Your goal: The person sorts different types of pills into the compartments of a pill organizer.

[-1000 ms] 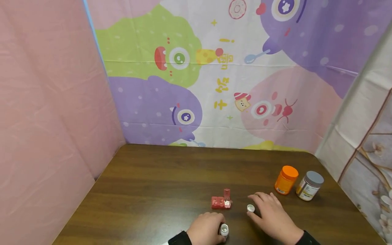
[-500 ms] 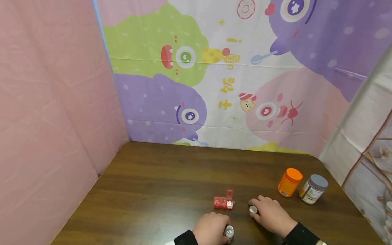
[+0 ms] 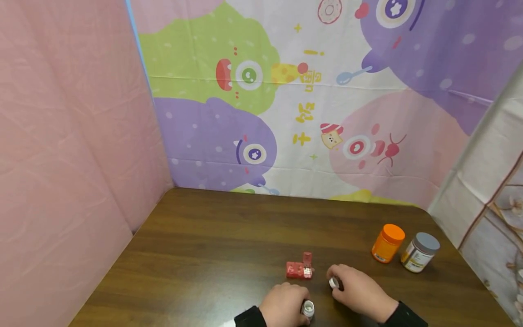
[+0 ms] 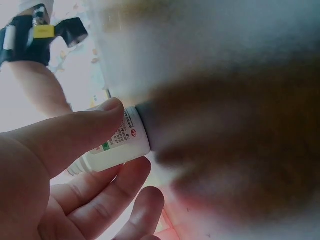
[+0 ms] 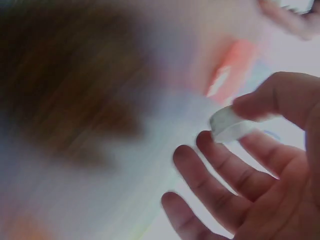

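Observation:
My left hand (image 3: 283, 305) grips a small white bottle (image 4: 122, 145) between thumb and fingers. Its mouth is uncapped, and printed text with a green mark shows on its label. To the right, my right hand (image 3: 359, 290) pinches a white bottle cap (image 5: 231, 124) between thumb and fingers; the other fingers are spread loosely in the right wrist view. Between and beyond the hands lies a small red pill box (image 3: 299, 270). One of its lids stands up, and white contents show in that compartment.
An orange jar (image 3: 388, 243) and a white jar with a grey lid (image 3: 420, 252) stand at the right of the brown wooden table (image 3: 229, 227). A cartoon-printed cloth (image 3: 294, 172) hangs behind, and a pink cloth (image 3: 73, 136) hangs on the left.
My right hand has closed its fingers on the cap, tilted it and drawn it slightly towards me. My left hand keeps holding the bottle. The head view has shifted a little.

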Action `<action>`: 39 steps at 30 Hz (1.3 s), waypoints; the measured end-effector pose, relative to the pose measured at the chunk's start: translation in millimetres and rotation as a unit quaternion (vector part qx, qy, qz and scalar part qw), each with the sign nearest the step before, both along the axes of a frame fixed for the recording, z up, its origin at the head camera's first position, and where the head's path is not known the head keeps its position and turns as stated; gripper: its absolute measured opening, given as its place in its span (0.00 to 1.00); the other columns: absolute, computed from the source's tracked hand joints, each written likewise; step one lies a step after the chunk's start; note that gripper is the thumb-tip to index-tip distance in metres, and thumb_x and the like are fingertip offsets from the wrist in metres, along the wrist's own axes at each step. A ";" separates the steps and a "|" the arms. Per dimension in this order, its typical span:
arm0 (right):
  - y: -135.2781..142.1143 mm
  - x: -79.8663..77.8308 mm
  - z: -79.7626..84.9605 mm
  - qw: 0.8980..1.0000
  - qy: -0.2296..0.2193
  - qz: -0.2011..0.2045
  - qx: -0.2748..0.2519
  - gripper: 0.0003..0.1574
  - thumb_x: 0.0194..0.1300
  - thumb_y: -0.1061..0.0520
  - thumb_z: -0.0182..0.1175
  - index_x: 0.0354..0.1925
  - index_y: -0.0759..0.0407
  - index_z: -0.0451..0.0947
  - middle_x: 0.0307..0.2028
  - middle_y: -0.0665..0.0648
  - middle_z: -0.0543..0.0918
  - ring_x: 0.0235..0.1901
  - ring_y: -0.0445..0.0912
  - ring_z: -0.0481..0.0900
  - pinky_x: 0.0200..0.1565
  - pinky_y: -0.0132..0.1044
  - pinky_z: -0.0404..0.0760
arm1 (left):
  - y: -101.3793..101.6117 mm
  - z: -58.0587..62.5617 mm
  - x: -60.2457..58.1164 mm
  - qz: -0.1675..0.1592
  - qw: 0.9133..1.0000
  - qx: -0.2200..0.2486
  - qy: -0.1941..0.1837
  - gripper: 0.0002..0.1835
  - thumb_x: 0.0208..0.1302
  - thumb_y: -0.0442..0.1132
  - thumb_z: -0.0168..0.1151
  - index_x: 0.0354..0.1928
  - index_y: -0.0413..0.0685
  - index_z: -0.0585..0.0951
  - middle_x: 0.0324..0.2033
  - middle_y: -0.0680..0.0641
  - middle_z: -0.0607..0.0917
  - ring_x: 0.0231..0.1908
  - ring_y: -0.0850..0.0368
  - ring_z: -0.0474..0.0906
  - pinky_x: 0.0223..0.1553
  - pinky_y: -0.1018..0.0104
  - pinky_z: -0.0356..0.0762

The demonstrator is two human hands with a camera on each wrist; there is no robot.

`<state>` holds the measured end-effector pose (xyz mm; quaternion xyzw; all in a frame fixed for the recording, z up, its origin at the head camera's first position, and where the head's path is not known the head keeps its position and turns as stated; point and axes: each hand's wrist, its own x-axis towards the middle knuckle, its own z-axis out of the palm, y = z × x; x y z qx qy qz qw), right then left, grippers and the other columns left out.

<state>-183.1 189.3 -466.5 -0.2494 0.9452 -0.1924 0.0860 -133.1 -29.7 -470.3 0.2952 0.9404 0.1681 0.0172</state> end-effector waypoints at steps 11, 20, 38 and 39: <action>-21.2 39.0 17.0 0.988 -0.008 0.094 -0.119 0.12 0.61 0.51 0.67 0.34 0.42 0.71 0.31 0.41 0.75 0.29 0.40 0.72 0.30 0.32 0.72 | 0.2 -3.1 -3.3 0.008 1.000 -0.002 -0.004 0.14 0.40 0.48 0.79 0.24 0.58 0.80 0.17 0.62 0.78 0.19 0.66 0.70 0.18 0.68 0.66; -29.9 45.2 5.8 0.984 0.059 0.134 -0.101 0.11 0.58 0.48 0.69 0.31 0.43 0.73 0.29 0.39 0.74 0.29 0.35 0.72 0.29 0.31 0.75 | -0.1 -4.3 -3.0 0.006 1.000 0.001 0.014 0.14 0.43 0.50 0.77 0.23 0.57 0.79 0.17 0.61 0.78 0.19 0.66 0.70 0.17 0.68 0.66; -28.2 40.9 -2.7 0.950 0.189 0.233 -0.087 0.12 0.57 0.54 0.70 0.38 0.44 0.77 0.35 0.38 0.78 0.32 0.30 0.72 0.31 0.25 0.76 | -0.8 -2.6 -4.1 -0.004 0.999 0.020 -0.026 0.12 0.44 0.48 0.76 0.26 0.58 0.80 0.17 0.63 0.77 0.18 0.69 0.68 0.18 0.72 0.65; -28.4 41.3 -3.2 0.951 0.191 0.229 -0.083 0.12 0.57 0.54 0.70 0.38 0.44 0.77 0.35 0.38 0.78 0.31 0.30 0.72 0.31 0.25 0.76 | -0.7 -2.7 -4.4 -0.003 0.999 0.018 -0.026 0.12 0.43 0.47 0.76 0.26 0.58 0.80 0.17 0.63 0.77 0.18 0.69 0.68 0.18 0.72 0.64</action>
